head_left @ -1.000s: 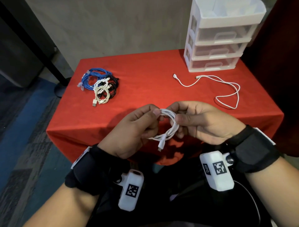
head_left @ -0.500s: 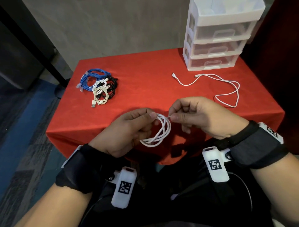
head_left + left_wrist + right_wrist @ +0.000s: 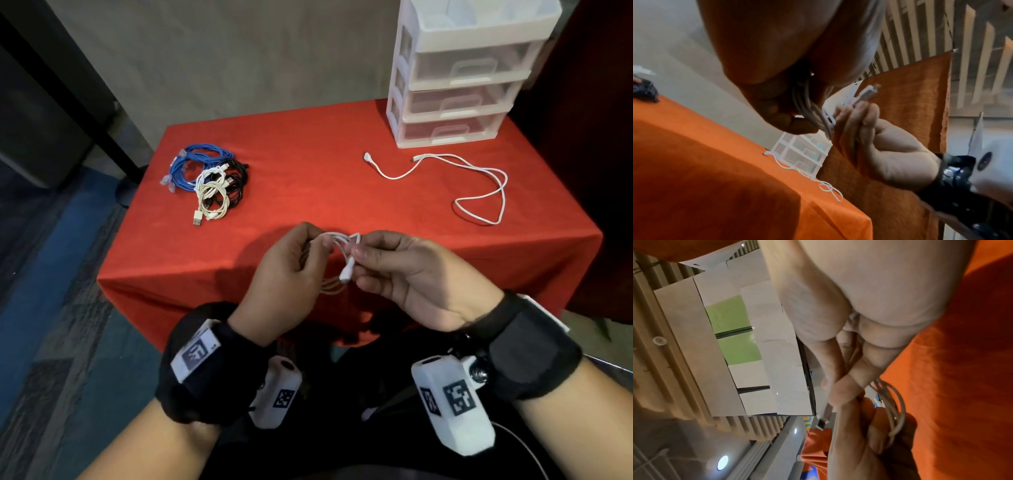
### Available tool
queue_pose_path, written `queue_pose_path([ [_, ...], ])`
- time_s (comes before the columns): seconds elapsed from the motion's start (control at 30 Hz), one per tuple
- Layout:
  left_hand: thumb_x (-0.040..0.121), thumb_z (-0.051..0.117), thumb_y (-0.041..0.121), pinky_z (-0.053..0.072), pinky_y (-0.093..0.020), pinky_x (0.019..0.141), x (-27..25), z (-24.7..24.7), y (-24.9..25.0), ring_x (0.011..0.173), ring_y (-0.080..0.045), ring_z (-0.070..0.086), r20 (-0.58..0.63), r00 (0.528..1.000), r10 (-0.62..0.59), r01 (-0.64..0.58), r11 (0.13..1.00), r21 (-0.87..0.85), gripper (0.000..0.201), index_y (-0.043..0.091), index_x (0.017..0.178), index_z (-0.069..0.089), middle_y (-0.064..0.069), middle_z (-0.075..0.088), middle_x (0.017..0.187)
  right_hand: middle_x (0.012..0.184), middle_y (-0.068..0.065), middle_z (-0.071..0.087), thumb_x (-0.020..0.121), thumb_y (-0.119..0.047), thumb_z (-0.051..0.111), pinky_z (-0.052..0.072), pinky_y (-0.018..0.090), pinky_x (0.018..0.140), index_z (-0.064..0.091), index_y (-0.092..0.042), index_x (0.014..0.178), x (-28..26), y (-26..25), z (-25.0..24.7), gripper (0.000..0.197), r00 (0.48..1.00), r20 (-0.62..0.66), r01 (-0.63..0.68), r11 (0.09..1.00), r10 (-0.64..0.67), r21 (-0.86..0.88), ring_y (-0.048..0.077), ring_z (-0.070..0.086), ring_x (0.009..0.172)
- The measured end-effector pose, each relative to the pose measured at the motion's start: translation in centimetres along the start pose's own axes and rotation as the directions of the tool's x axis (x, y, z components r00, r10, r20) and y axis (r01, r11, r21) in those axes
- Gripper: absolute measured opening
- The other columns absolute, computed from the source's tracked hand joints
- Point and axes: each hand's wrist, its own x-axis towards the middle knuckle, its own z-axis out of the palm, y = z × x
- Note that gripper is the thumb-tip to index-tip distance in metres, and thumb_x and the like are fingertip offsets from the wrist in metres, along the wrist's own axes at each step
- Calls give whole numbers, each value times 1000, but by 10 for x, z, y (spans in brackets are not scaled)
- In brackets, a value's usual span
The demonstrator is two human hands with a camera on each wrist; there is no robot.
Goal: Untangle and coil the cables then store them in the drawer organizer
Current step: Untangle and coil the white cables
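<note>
Two hands: meeting over the near edge of the red-covered surface [image 3: 308, 178], sharing one white cable [image 3: 337, 240].
Left hand [image 3: 291, 274]: curling its fingers around the coiled loops of the white cable.
Right hand [image 3: 407, 270]: pinching the cable's free end, with the plug [image 3: 346, 272] pointing down between the hands.
Loose white cable [image 3: 479, 185]: lying uncoiled on the surface, just in front of the drawer organizer [image 3: 462, 75].
Coiled cables [image 3: 209, 178]: sitting in a blue, black and cream pile at the surface's far left.
</note>
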Motion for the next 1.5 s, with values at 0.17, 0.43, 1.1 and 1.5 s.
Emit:
queue_pose_path([
  [0.17,107,49,28,39,-32,58,-4,9,7,58,-7,43,3,990,-144,141,964,-224,25,16,92,63,7,53,60,71,11,69,82,-9,80,55,23,54,71,-1,88,3,6,15,13,946,-108,258,909,-307,-326,13,64,59],
  [0.43,108,45,21,41,-16,56,-2,9,26,58,-1,45,7,980,-197,180,880,-439,28,-1,102,61,-4,55,81,73,-4,47,83,-28,84,45,29,61,74,-24,86,7,16,18,11,685,-68,429,477,-726,-767,14,51,62],
  [1.1,102,57,32,50,-25,56,9,-14,21,60,-15,60,1,968,-250,221,852,-474,25,15,91,72,-6,66,68,69,7,56,97,-26,70,40,38,63,67,-15,90,7,15,6,13,936,57,320,776,-346,-543,24,48,60],
  [1.5,101,59,31,48,-21,67,14,-13,9,70,-8,62,59,962,-265,267,886,-380,27,18,83,74,3,70,74,88,18,72,98,-20,68,46,37,83,70,-5,95,29,9,-12,16,938,93,326,763,-333,-558,19,62,82],
])
